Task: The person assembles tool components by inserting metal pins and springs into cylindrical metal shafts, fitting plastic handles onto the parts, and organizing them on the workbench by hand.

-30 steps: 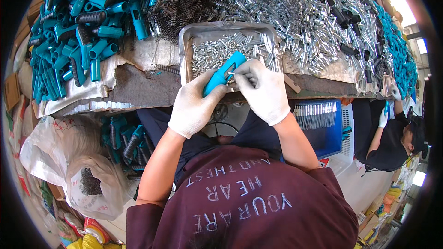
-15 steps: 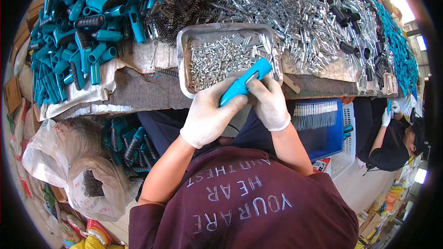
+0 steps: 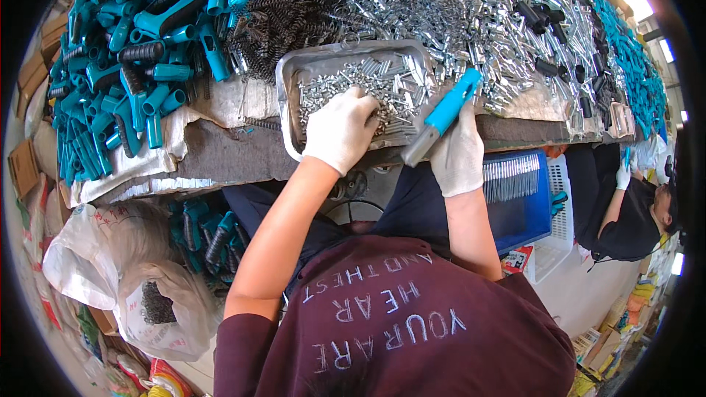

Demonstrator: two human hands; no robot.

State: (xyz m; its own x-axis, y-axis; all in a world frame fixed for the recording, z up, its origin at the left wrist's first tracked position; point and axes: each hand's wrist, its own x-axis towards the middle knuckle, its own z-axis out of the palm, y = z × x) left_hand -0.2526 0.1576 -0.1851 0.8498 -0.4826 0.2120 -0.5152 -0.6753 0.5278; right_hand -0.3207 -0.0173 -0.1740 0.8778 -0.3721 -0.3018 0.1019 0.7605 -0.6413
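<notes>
My left hand (image 3: pixel 341 129), in a white knit glove, reaches into a metal tray (image 3: pixel 289 129). Its fingers curl down among small silvery metal parts (image 3: pixel 323 87); what they pinch, if anything, is hidden. To the right, my gloved right hand (image 3: pixel 459 154) is closed around a teal tool handle (image 3: pixel 451 105) with a dark grey end. The handle slants, its teal end up and to the right, its grey end toward me. It is held just over the tray's right side.
Teal handles with black grips (image 3: pixel 136 51) heap up at the left. Dark springs (image 3: pixel 276 26) and silvery metal parts (image 3: pixel 471 37) pile behind the tray. A blue bin (image 3: pixel 518 213) with metal rods stands below the table edge. Another person (image 3: pixel 632 209) works at the far right.
My left hand has let go of the teal handle and moved into the tray. My right hand has carried the handle to the right, turning it so the grey end shows.
</notes>
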